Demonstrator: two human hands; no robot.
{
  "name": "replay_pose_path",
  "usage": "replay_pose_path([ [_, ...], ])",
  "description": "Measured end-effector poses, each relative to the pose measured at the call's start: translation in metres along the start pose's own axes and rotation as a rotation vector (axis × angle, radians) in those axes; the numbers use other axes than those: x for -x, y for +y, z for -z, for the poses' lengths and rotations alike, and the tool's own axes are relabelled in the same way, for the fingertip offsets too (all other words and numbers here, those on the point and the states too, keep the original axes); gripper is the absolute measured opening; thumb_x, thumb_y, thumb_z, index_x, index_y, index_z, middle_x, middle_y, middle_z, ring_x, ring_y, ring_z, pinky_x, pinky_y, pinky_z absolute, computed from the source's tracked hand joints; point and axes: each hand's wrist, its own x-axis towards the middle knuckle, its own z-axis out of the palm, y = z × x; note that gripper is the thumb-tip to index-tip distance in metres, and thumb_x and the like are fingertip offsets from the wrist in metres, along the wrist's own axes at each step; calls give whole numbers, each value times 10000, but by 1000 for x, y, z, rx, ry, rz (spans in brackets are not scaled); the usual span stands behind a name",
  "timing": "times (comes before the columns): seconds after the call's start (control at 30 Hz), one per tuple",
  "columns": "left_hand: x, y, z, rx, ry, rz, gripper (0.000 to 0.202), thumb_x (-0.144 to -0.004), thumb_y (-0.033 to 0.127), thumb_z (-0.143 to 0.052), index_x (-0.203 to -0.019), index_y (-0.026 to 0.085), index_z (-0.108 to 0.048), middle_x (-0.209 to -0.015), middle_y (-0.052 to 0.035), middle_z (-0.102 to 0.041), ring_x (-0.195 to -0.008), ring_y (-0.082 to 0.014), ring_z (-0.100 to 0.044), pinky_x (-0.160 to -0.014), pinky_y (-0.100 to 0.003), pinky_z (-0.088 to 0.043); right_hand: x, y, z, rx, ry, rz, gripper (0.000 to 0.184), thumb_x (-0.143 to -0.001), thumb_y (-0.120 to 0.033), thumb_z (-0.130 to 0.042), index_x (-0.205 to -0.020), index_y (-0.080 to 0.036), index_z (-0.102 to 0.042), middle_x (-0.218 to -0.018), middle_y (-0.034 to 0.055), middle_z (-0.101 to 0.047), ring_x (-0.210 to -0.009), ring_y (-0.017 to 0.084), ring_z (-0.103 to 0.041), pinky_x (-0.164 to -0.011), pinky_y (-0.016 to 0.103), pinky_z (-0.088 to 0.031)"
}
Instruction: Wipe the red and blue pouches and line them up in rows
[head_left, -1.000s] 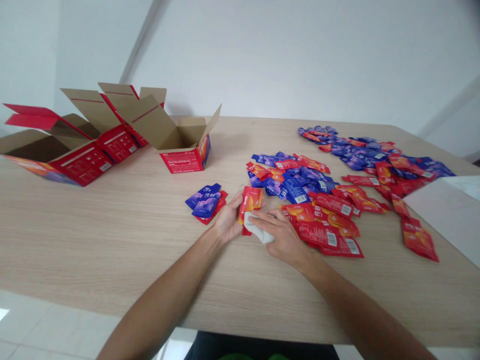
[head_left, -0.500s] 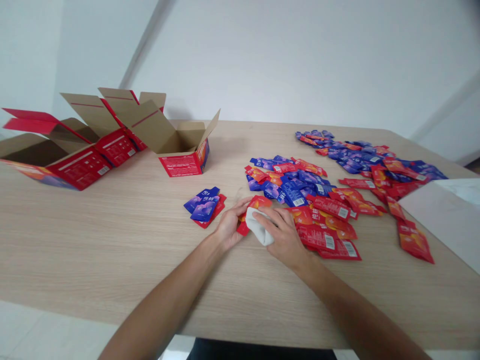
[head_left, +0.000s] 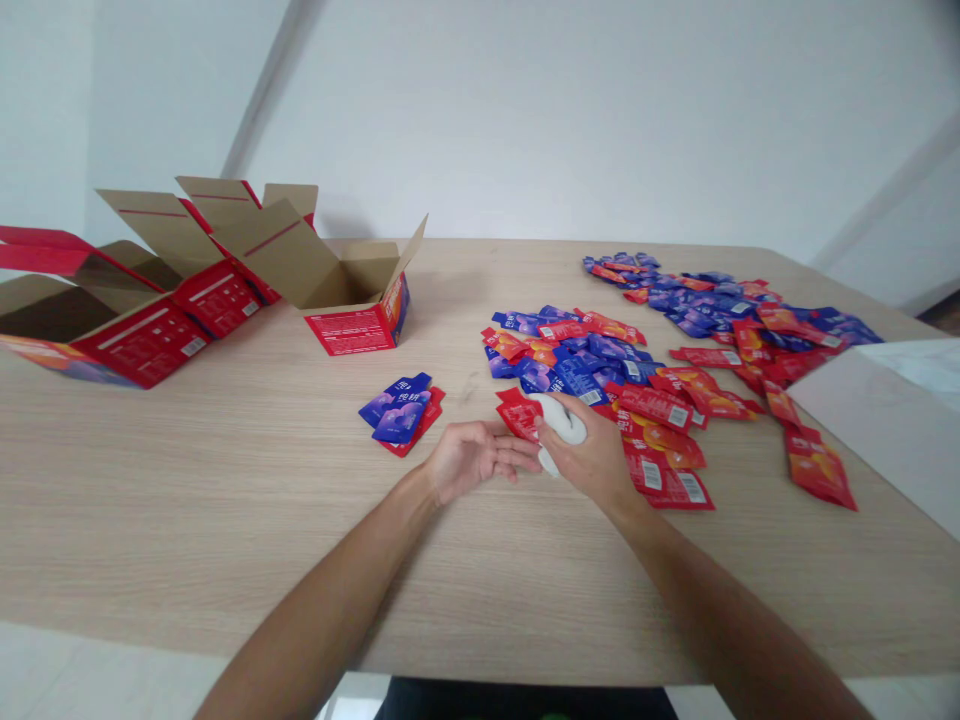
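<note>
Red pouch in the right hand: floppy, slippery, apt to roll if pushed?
Likely somewhat floppy: the pouch looks like thin film. Its smooth-looking printed face may slip against the white cloth. Rolling seems unlikely, given its flat shape.

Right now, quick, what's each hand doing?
Left hand: open, fingertips close to the white cloth.
Right hand: closed, holding the white cloth and a red pouch.
</note>
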Motion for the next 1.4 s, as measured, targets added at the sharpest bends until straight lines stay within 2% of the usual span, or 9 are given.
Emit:
replay_pose_path([
  [0.17,-6,-5,-4,-560,395,-301,328,-812,427,-693,-652,143,-662,-682,-11,-608,-654,-118,-519,-637,-233,-400,-2,-3,-5,-260,-12,-258,446,-801,-466,-707,-1145,-184,-674,-1004,68,-752,-830,228,-695,-723,343,-557],
  [0.33,-14,-14,-8,-105,562,-388,285,-793,418,-724,-744,167,-600,-659,31,-580,-570,-90,-512,-566,-208,-433,3,-1,-13,-120,49,-171,540,-855,-524,-644,-1269,-185,-571,-1155,130,-687,-1003,279,-666,-863,438,-551],
  [0.47,-16,-15,-10,142,549,-378,293,-769,327,-754,-988,176,-630,-875,-26,-698,-666,-128,-627,-622,-249,-528,11,1,-17,88,32,175,602,-867,-372,-629,-1417,-196,-458,-1378,166,-516,-1280,309,-497,-1063,493,-438],
  [0.63,-8,-7,-11,153,400,-382,577,-718,128,-710,-1273,236,-592,-979,-41,-728,-680,-129,-642,-649,-246,-524,17,8,-15,265,-319,450,741,-686,-58,-600,-1390,-281,-547,-1399,80,-517,-1207,308,-503,-1019,491,-429],
  [0.7,-5,-7,-13,129,311,-322,671,-671,62,-687,-1310,241,-589,-1021,-52,-730,-734,-147,-664,-697,-260,-526,14,12,-12,286,-347,458,772,-643,-14,-571,-1367,-279,-580,-1376,68,-546,-1171,299,-509,-991,472,-438],
  [0.87,-5,-16,-21,64,126,-170,677,-635,25,-655,-1283,218,-632,-1125,-80,-713,-961,-219,-678,-810,-295,-511,3,18,-4,310,-186,369,706,-704,-25,-531,-1381,-219,-576,-1385,105,-541,-1217,302,-487,-1014,465,-418],
  [1.13,-9,-9,-18,72,263,-249,710,-604,60,-569,-1295,213,-628,-1158,-58,-710,-952,-209,-654,-753,-267,-489,12,9,-13,260,-407,385,697,-587,-20,-557,-1242,-231,-665,-1279,71,-648,-1106,277,-589,-1019,472,-419],
  [1.27,-13,-6,-16,109,366,-337,465,-842,286,-602,-1302,222,-618,-1205,-60,-694,-1009,-204,-640,-885,-306,-491,12,10,-12,230,-352,310,648,-577,-12,-565,-1170,-238,-695,-1202,61,-680,-1065,265,-608,-940,419,-489],
  [1.4,-10,2,-3,-90,491,-396,519,-913,445,-589,-1383,226,-562,-1246,-80,-674,-1024,-216,-642,-968,-353,-466,6,14,-8,239,-267,239,542,-643,-38,-592,-1146,-216,-685,-1177,79,-684,-1064,257,-621,-919,382,-508],
])
